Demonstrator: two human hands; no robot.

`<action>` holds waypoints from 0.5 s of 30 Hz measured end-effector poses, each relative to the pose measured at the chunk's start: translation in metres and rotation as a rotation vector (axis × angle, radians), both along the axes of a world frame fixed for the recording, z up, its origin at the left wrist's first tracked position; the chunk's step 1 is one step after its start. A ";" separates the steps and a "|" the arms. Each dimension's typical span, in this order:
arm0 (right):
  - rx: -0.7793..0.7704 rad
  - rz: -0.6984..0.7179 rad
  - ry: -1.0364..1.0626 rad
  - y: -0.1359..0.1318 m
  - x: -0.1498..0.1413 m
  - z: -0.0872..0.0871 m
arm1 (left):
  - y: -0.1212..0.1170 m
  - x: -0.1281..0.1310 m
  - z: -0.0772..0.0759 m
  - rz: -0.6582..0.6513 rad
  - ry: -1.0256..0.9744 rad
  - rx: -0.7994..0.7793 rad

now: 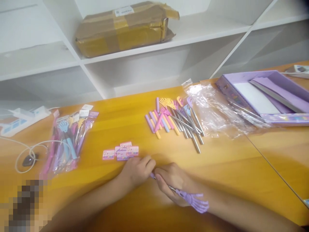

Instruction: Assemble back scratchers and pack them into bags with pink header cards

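My right hand point(172, 183) is closed round a purple back scratcher point(194, 200); its claw-shaped head sticks out toward me past my wrist. My left hand point(138, 169) is curled shut and pinches the other end of that scratcher where the two hands meet. Both hands rest on the yellow wooden table point(231, 167). Just beyond my left hand lie several small pink and purple label cards point(122, 152). Further back lies a loose pile of pastel back scratchers point(177, 117) with metal shafts.
Bagged scratchers point(66, 140) lie at the left beside a white cable point(29, 151) and a power strip point(21, 120). Empty clear bags point(212, 108) and an open purple box point(267, 95) sit at the right. White shelves behind hold a taped cardboard parcel point(125, 27).
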State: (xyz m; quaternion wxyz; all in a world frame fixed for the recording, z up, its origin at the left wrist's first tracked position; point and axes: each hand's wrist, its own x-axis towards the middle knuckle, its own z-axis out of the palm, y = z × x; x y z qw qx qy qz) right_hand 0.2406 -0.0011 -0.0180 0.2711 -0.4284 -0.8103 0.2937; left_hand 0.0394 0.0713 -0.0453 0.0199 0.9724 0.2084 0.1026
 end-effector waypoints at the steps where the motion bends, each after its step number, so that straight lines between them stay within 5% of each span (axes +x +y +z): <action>1: 0.075 -0.001 -0.037 -0.001 0.000 -0.002 | 0.000 0.001 0.001 -0.014 -0.033 0.018; 6: 0.367 -0.047 -0.126 -0.008 -0.002 -0.006 | 0.002 0.003 0.009 -0.047 -0.154 0.148; 15: 0.480 -0.051 -0.080 -0.013 0.002 0.005 | 0.005 0.005 0.036 -0.057 -0.176 0.238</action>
